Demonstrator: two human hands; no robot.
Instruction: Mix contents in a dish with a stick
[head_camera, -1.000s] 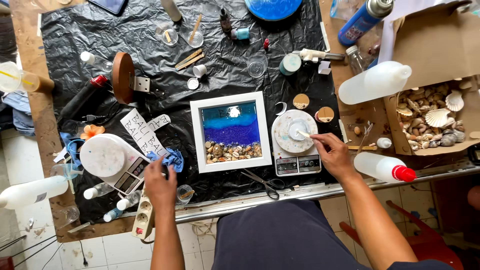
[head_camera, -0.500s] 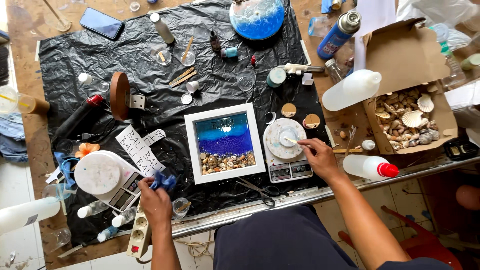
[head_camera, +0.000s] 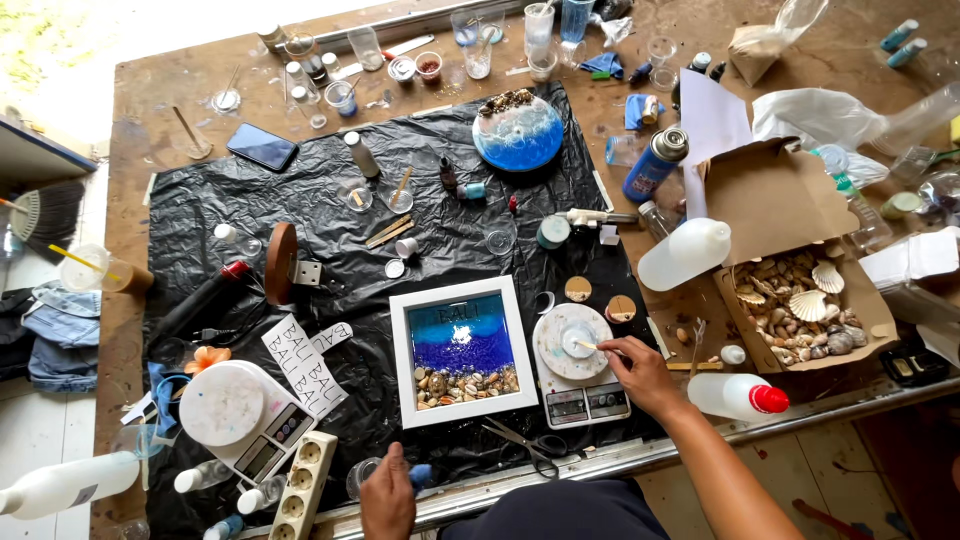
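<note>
A black sheet (head_camera: 300, 200) covers the middle of the counter (head_camera: 150, 110). On it lie a white framed beach picture (head_camera: 462, 350), scissors (head_camera: 525, 440), a round blue disc (head_camera: 518, 132) and paper slips (head_camera: 300, 368). A phone (head_camera: 262, 147) sits at the sheet's far left edge. To the right, an open cardboard box (head_camera: 775, 200) holds shells (head_camera: 800, 315), with two white bottles (head_camera: 685, 254) (head_camera: 738, 396) beside it.

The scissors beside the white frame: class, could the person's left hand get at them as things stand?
Probably yes. The scissors lie in the open on the black plastic sheet, just right of the left hand, with nothing on top. That hand holds a small blue thing, though, so it would need freeing first.
</note>
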